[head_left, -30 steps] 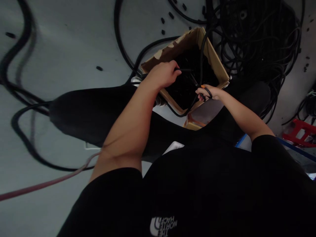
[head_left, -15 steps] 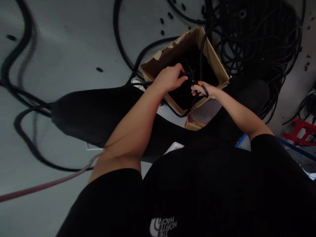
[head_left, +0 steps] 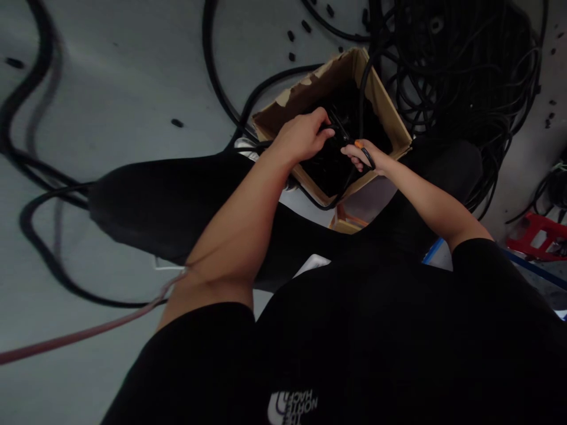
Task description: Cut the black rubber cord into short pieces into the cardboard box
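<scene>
Over the cardboard box (head_left: 387, 109), my left hand (head_left: 301, 139) is closed round a black cable (head_left: 326, 127), its end near the fingertips. My right hand (head_left: 374, 159) grips scissors (head_left: 367, 157) with black and orange handles. Their dark blades point up and left, just right of the cable end; whether they touch it is too dark to tell. Dark contents fill the box and cannot be made out. Its upper left rim is torn.
A large tangled heap of black cables (head_left: 469, 65) lies right of the box. Thick black cable (head_left: 42, 248) loops across the floor at left. Small black pieces (head_left: 306, 26) are scattered on the floor. A red stand (head_left: 538, 236) is at far right.
Both hands have shifted slightly. The scissors have turned a little, and their blades show more plainly beside the cable end. My left hand still holds the cable.
</scene>
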Tool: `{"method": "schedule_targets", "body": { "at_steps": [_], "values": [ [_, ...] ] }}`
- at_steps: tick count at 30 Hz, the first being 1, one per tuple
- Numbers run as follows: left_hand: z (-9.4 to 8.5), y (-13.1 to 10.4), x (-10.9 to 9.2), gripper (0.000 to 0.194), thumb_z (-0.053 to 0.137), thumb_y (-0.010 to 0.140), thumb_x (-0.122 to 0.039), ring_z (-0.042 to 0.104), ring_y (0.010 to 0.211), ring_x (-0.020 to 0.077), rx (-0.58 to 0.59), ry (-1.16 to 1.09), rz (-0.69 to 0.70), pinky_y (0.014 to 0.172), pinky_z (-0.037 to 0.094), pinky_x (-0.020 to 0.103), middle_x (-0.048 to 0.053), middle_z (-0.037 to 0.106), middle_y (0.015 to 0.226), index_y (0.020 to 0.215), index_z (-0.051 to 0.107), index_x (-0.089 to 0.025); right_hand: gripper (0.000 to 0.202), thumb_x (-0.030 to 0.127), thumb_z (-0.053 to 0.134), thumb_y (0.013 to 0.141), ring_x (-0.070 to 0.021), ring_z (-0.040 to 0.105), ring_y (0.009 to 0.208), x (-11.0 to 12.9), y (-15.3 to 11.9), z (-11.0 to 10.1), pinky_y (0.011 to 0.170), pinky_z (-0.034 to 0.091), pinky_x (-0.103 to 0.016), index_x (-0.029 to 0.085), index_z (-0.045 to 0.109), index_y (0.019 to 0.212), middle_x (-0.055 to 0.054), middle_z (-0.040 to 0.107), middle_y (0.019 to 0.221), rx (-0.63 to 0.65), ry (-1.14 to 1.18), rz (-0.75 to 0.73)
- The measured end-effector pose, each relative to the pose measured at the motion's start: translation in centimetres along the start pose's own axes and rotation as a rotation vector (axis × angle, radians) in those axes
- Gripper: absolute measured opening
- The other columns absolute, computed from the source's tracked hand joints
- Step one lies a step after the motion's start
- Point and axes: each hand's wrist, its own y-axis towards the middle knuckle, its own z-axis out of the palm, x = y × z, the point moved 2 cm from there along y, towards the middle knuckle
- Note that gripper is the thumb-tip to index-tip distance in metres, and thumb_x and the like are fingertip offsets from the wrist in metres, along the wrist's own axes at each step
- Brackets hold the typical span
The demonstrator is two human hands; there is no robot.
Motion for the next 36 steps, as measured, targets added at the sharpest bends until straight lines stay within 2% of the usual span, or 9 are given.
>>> {"method": "schedule_targets", "body": {
  "at_steps": [5, 9, 14, 19, 22, 25, 27, 32, 36],
  "values": [
    [-0.8, 0.3, 1.1, 0.049, 0.056, 0.12, -0.055, 0.075, 0.147, 0.0432, -0.051, 0.031, -0.045, 0.123, 0.055, 0.053, 0.015, 0.086, 0.141, 0.159, 0.075, -0.032, 0.052, 0.03, 0.084, 0.117, -0.0108, 0.037, 0.051, 0.1, -0.5, -0.2, 0.044, 0.037, -0.017, 0.028, 0.044, 0.084, 0.009, 0.044, 0.061, -0.015, -0.061, 0.012],
    [0.0, 0.7, 1.7, 0.046, 0.061, 0.117, -0.051, 0.077, 0.142, 0.0409, -0.01, 0.034, -0.003, 0.12, 0.057, 0.05, 0.014, 0.088, 0.134, 0.154, 0.079, -0.031, 0.052, 0.029, 0.085, 0.115, -0.0114, 0.043, 0.052, 0.3, -1.1, -0.4, 0.044, 0.04, -0.017, 0.028, 0.043, 0.084, 0.008, 0.048, 0.059, 0.033, -0.083, 0.016],
    [0.9, 0.9, 1.1, 0.043, 0.062, 0.115, -0.048, 0.078, 0.141, 0.0403, 0.066, 0.039, 0.03, 0.122, 0.059, 0.05, 0.012, 0.089, 0.133, 0.149, 0.083, -0.031, 0.047, 0.028, 0.082, 0.117, -0.0107, 0.044, 0.052, 0.3, -1.2, -0.6, 0.046, 0.042, -0.017, 0.027, 0.048, 0.085, 0.007, 0.05, 0.06, 0.048, -0.088, 0.01],
    [-0.3, 0.8, 0.6, 0.05, 0.063, 0.116, -0.05, 0.071, 0.155, 0.0413, 0.024, -0.01, 0.076, 0.133, 0.054, 0.052, 0.017, 0.084, 0.149, 0.156, 0.077, -0.023, 0.055, 0.029, 0.086, 0.115, -0.0111, 0.04, 0.049, -0.3, -0.8, -1.3, 0.043, 0.037, -0.02, 0.029, 0.043, 0.081, 0.008, 0.047, 0.057, -0.033, -0.134, 0.009],
    [-1.0, 0.5, 0.7, 0.052, 0.066, 0.116, -0.051, 0.069, 0.158, 0.0418, 0.012, -0.028, 0.029, 0.132, 0.054, 0.052, 0.018, 0.082, 0.154, 0.159, 0.072, -0.022, 0.044, 0.024, 0.079, 0.117, -0.0122, 0.054, 0.055, -1.2, -0.4, -1.7, 0.05, 0.047, -0.019, 0.026, 0.051, 0.083, 0.004, 0.06, 0.063, -0.008, -0.094, 0.008],
    [-1.0, 0.2, 0.8, 0.054, 0.068, 0.118, -0.056, 0.071, 0.154, 0.0399, -0.002, -0.047, -0.032, 0.125, 0.056, 0.051, 0.014, 0.086, 0.14, 0.161, 0.068, -0.022, 0.026, 0.023, 0.077, 0.118, -0.0152, 0.076, 0.073, -2.2, 0.0, -1.5, 0.065, 0.06, -0.019, 0.023, 0.064, 0.095, -0.003, 0.078, 0.082, 0.053, -0.005, 0.023],
    [-0.7, 0.1, 0.7, 0.056, 0.067, 0.12, -0.059, 0.072, 0.152, 0.0374, 0.0, -0.052, -0.051, 0.122, 0.056, 0.05, 0.011, 0.088, 0.129, 0.161, 0.065, -0.02, 0.017, 0.02, 0.077, 0.117, -0.0162, 0.081, 0.083, -2.4, 0.2, -1.2, 0.072, 0.063, -0.02, 0.021, 0.069, 0.102, -0.005, 0.082, 0.089, 0.074, 0.02, 0.018],
    [0.5, 0.3, -0.1, 0.052, 0.079, 0.111, -0.052, 0.077, 0.144, 0.0409, 0.005, -0.058, -0.026, 0.12, 0.059, 0.05, 0.014, 0.088, 0.129, 0.153, 0.072, -0.023, 0.022, 0.011, 0.075, 0.115, -0.0149, 0.075, 0.078, -0.9, -0.3, 0.0, 0.072, 0.062, -0.023, 0.02, 0.067, 0.097, -0.002, 0.078, 0.084, 0.047, -0.009, 0.008],
    [1.1, 0.2, -0.6, 0.05, 0.08, 0.108, -0.046, 0.077, 0.144, 0.0431, 0.01, -0.058, 0.009, 0.121, 0.06, 0.052, 0.016, 0.086, 0.139, 0.154, 0.073, -0.025, 0.028, 0.015, 0.079, 0.113, -0.016, 0.07, 0.076, 0.4, -1.0, 0.3, 0.071, 0.06, -0.025, 0.023, 0.064, 0.092, 0.0, 0.074, 0.08, 0.027, -0.055, 0.005]
  ]
}}
